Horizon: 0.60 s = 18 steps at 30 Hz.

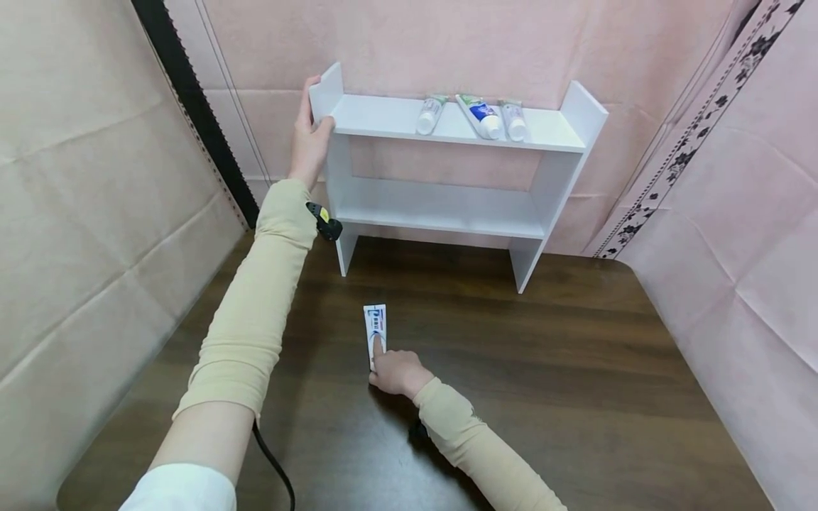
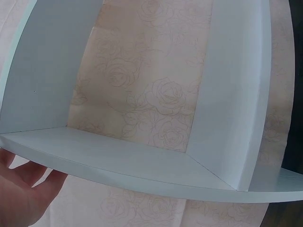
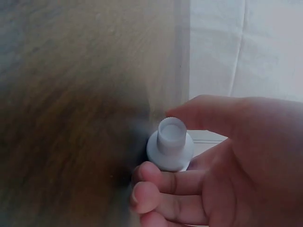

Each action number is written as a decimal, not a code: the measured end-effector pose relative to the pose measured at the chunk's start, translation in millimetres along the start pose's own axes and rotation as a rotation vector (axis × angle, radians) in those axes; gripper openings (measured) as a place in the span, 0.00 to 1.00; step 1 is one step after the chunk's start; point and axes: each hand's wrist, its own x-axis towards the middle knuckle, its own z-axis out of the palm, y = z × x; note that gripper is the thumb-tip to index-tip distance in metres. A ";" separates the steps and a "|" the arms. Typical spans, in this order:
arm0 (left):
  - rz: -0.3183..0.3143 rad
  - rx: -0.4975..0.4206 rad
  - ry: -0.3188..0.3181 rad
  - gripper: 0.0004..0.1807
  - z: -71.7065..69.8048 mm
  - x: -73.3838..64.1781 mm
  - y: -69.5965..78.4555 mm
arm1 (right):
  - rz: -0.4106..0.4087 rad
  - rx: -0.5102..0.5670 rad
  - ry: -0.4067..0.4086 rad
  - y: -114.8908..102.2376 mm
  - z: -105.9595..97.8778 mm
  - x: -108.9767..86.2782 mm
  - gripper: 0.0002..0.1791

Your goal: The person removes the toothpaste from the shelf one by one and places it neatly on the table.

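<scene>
My left hand (image 1: 311, 145) grips the upper left side panel of a small white two-tier shelf (image 1: 441, 209). In the left wrist view, fingers of that left hand (image 2: 21, 198) wrap the edge of the shelf (image 2: 227, 94). A white toothpaste tube (image 1: 375, 321) with blue lettering is held by my right hand (image 1: 399, 372) in front of the shelf, over the table. Its white cap (image 3: 171, 135) points back toward the right wrist camera, between the thumb and curled fingers of the right hand (image 3: 255, 156). The tube's far end is hidden in that view.
Three more tubes lie on the top board: a pale one (image 1: 431, 115), a blue, green and white one (image 1: 481, 117) and a whitish one (image 1: 513, 121). The shelf stands at the back of the dark wooden table (image 1: 543, 369). Pink cloth (image 1: 460, 42) hangs behind; a black cable (image 1: 275, 465) crosses the front.
</scene>
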 end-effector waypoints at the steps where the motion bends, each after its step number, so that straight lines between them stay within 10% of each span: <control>1: 0.002 0.000 0.000 0.35 -0.5 0.1 0.1 | -0.003 0.001 0.002 -0.1 0.1 0.0 0.39; 11: 0.016 0.000 -0.001 0.34 -0.4 -1.4 -0.1 | -0.051 0.079 0.009 15.8 -18.0 6.4 0.38; 18: 0.032 0.009 0.006 0.34 0.1 -2.0 0.7 | -0.083 0.081 0.331 45.5 -109.2 10.8 0.38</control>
